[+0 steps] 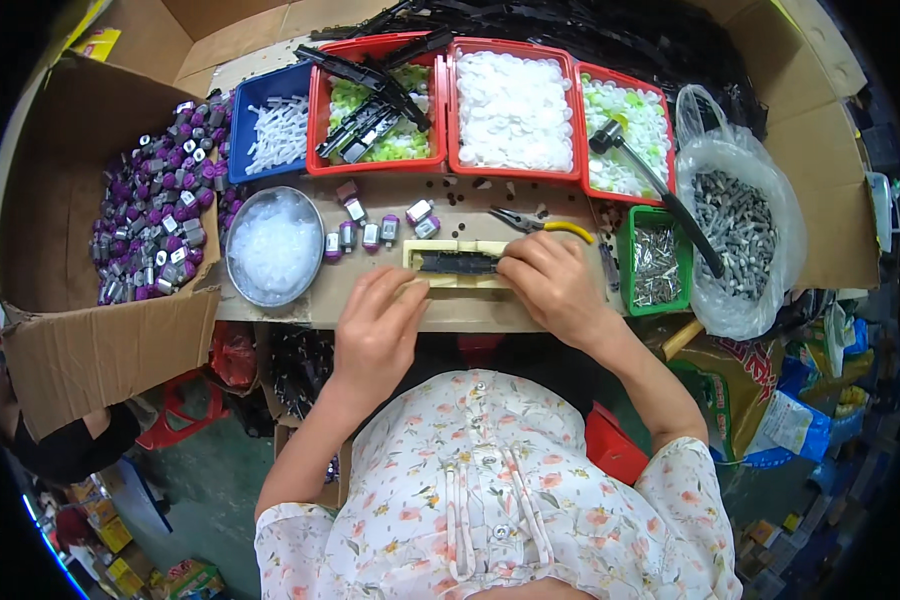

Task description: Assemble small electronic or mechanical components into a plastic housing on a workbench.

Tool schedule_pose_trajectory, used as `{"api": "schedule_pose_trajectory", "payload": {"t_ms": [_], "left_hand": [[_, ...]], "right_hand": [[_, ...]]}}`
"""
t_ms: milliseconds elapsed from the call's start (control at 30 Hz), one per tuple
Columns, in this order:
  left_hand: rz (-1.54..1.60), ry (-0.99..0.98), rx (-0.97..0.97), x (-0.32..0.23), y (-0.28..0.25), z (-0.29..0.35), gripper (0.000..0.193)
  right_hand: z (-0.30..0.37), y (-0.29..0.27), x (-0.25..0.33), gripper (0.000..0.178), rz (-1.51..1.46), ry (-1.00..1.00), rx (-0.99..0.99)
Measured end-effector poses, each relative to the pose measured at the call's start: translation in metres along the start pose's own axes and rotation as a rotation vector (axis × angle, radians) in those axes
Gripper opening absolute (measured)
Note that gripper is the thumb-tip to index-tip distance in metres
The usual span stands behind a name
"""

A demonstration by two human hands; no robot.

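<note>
A cream-coloured rectangular fixture point(406, 254) lies near the front edge of the work surface. In its slot sits a long black plastic part point(458, 263). My left hand point(376, 325) has its fingers curled together at the fixture's near left corner, gripping it there. My right hand point(555, 283) pinches at the right end of the black part, its fingertips partly hiding that end. Just behind the fixture are several small motors point(371, 236) with grey metal bodies and purple ends. Pliers point(540, 224) with yellow and black handles lie beyond my right hand.
A cardboard box point(110, 330) of purple-ended motors and a metal bowl point(315, 250) of clear pieces stand left. Behind are a blue bin point(240, 130) and red bins point(451, 110) of small parts. At right are a hammer point(660, 185), a green bin point(625, 262) and a plastic bag point(785, 240) of grey pieces.
</note>
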State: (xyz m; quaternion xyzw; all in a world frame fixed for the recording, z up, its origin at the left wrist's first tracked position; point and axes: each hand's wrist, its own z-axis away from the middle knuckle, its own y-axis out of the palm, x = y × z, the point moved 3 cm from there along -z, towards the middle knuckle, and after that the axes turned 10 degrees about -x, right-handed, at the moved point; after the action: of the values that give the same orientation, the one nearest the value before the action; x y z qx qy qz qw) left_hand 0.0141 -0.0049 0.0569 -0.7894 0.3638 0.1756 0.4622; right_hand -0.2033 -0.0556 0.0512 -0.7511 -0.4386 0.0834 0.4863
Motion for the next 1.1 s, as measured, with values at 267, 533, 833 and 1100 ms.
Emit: {"api": "schedule_pose_trajectory", "payload": {"t_ms": [267, 533, 833, 1100], "left_hand": [[-0.08, 0.173, 0.009, 0.007, 0.033, 0.002, 0.033], [-0.152, 0.269, -0.011, 0.015, 0.039, 0.009, 0.033], [-0.176, 0.285, 0.002, 0.014, 0.038, 0.008, 0.041], [-0.184, 0.261, 0.015, 0.011, 0.035, 0.008, 0.039]], "right_hand": [[-0.004, 0.002, -0.003, 0.014, -0.002, 0.002, 0.063], [-0.006, 0.0, -0.005, 0.015, -0.101, 0.025, 0.054], [-0.002, 0.002, -0.002, 0.016, -0.023, -0.039, -0.017], [-0.008, 0.002, -0.01, 0.014, -0.166, -0.024, 0.008]]}}
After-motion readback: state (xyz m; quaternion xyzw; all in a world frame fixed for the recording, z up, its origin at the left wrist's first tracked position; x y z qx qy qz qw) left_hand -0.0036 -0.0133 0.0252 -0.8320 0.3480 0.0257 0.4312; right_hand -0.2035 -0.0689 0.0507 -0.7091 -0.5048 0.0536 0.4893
